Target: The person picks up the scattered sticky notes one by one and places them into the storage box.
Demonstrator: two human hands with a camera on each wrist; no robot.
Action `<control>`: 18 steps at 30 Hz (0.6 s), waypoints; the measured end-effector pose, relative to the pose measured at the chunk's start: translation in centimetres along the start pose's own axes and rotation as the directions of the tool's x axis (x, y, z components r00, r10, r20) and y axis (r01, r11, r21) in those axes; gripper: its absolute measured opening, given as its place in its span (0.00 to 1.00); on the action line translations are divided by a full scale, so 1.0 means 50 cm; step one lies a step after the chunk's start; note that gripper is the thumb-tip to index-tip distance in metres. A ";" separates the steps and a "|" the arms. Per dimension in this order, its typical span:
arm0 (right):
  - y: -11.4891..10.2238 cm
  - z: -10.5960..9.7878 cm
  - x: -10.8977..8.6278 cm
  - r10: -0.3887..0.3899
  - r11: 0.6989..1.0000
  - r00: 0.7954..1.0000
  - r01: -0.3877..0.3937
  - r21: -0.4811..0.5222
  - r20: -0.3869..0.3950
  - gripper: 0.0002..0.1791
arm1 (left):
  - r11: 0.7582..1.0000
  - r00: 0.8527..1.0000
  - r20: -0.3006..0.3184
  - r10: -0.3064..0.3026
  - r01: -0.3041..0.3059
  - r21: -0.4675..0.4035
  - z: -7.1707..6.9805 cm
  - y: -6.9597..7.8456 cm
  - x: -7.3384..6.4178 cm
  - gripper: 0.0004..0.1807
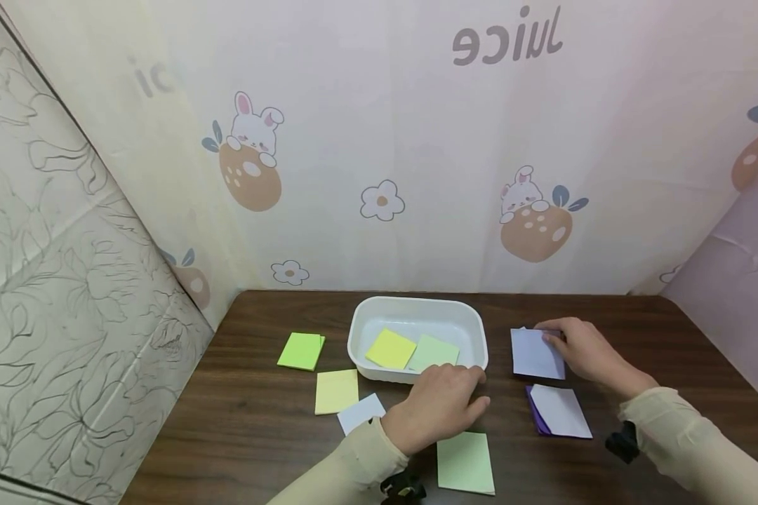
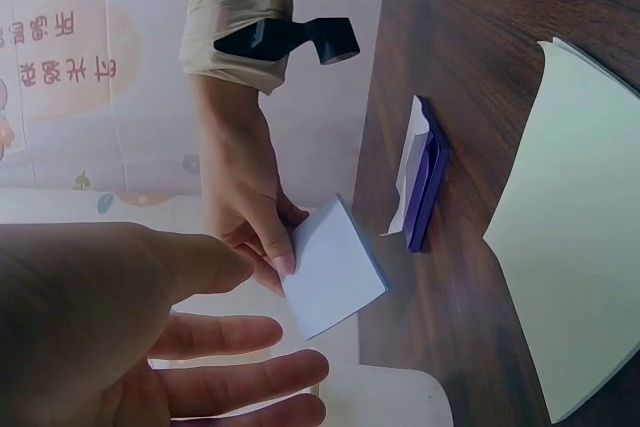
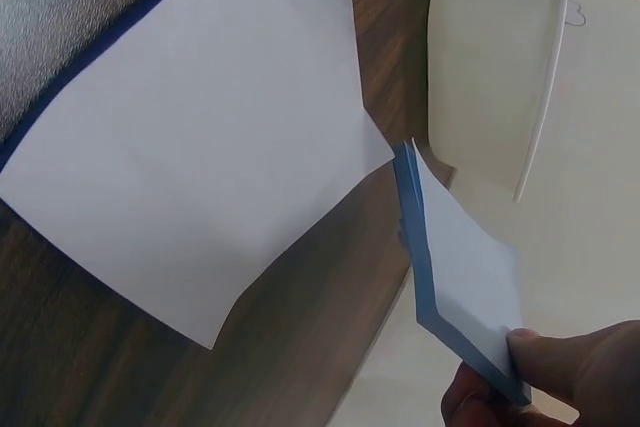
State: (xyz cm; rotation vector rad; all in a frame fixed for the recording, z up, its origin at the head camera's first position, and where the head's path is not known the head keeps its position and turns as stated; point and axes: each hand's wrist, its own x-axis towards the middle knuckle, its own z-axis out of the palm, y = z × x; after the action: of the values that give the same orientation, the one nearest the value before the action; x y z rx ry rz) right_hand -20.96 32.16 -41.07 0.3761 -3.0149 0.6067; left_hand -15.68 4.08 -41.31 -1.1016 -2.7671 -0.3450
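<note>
My right hand (image 1: 584, 351) pinches a light blue sticky-note pad (image 1: 535, 354) at its edge, to the right of the white plastic tray (image 1: 379, 321). In the right wrist view, thumb and fingers grip a corner of that pad (image 3: 465, 282), which stands tilted. My left hand (image 1: 439, 403), fingers relaxed and loosely spread, hovers by the tray's front rim with nothing in its grasp. Inside the tray lie a yellow pad (image 1: 389, 348) and a pale green pad (image 1: 434, 353). A purple pad with a white top sheet (image 1: 562, 412) lies just in front of the right hand.
Left of the tray sits a bright green pad (image 1: 301, 351). A pale yellow pad (image 1: 337, 391) and a white pad (image 1: 361, 414) lie nearer, the white one partly behind my left arm. Another pale green pad (image 1: 465, 463) is at the front. A printed curtain (image 1: 379, 140) hangs behind the table.
</note>
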 end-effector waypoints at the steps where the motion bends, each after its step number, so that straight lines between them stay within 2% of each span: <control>1: -0.001 -0.001 0.000 0.000 1.000 1.000 0.000 0.002 0.001 0.15 | 1.000 1.000 0.007 -0.004 0.004 -0.004 -0.001 0.000 0.001 0.11; 6: -0.005 0.002 -0.006 -0.006 1.000 1.000 0.006 0.004 0.001 0.14 | 1.000 1.000 0.024 -0.013 0.014 -0.010 -0.003 0.002 0.001 0.11; 18: -0.016 0.001 -0.021 0.006 1.000 1.000 -0.006 -0.002 0.014 0.15 | 1.000 1.000 0.010 0.002 -0.002 0.002 0.002 0.003 -0.001 0.11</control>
State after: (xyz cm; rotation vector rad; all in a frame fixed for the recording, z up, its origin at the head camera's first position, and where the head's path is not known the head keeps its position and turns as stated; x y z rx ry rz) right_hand -19.72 31.67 -40.90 0.3730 -3.0307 0.6044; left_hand -15.54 4.16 -41.38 -1.1081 -2.7747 -0.3377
